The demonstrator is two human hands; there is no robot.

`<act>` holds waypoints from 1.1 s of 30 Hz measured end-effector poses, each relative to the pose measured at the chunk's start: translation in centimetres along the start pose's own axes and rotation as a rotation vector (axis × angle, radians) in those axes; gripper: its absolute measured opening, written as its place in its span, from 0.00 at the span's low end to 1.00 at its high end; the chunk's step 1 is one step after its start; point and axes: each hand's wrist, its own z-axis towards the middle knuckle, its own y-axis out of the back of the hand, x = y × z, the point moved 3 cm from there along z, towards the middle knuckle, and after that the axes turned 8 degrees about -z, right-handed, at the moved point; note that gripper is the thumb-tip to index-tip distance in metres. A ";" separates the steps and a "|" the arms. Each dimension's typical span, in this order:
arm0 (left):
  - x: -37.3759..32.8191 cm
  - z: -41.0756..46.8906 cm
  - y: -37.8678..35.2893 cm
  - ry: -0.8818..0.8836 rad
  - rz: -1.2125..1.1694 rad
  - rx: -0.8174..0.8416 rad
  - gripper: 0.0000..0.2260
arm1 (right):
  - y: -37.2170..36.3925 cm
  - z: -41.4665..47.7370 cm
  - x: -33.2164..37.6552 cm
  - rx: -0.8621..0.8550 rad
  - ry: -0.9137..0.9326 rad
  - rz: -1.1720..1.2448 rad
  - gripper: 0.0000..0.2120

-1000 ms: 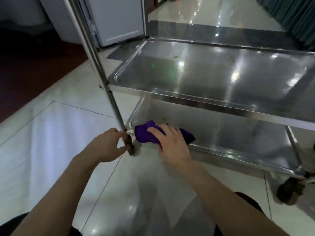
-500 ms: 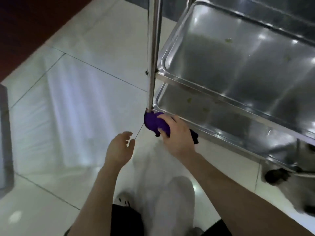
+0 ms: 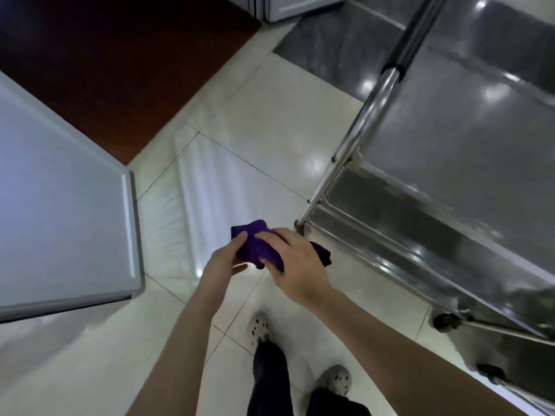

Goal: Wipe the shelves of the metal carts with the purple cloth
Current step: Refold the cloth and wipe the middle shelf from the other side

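Purple cloth (image 3: pixel 259 246) bunched up, off the cart and in the air over the tiled floor (image 3: pixel 240 151), just beside the cart's near-left corner. Gripped from both sides: left hand (image 3: pixel 223 262) pinching one end, right hand (image 3: pixel 295 265) with fingers curled over the other, a dark tail of fabric hanging out past the knuckles. Metal cart (image 3: pixel 450 175) to the right, shelves stacked one under another (blurred, streaked with bright reflections). Corner post (image 3: pixel 339 163) slanting down to a foot close to the cloth. Black wheel (image 3: pixel 444 322) under the cart's near edge. White cabinet (image 3: pixel 60 205) at left, dark red mat (image 3: pixel 120 55) beyond it. Pale clogs (image 3: pixel 258 330) on the tiles below the forearms.
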 end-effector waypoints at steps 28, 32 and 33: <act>-54.6 25.1 1.2 -0.474 0.453 0.103 0.11 | 18.3 51.5 -4.0 -0.147 -0.532 0.951 0.19; -60.6 34.0 -1.3 -0.483 0.496 0.076 0.15 | 22.9 57.9 -8.1 -0.283 -0.527 0.916 0.13; -62.0 36.4 -2.6 -0.484 0.521 0.108 0.16 | 23.9 59.5 -9.5 -0.313 -0.524 0.912 0.11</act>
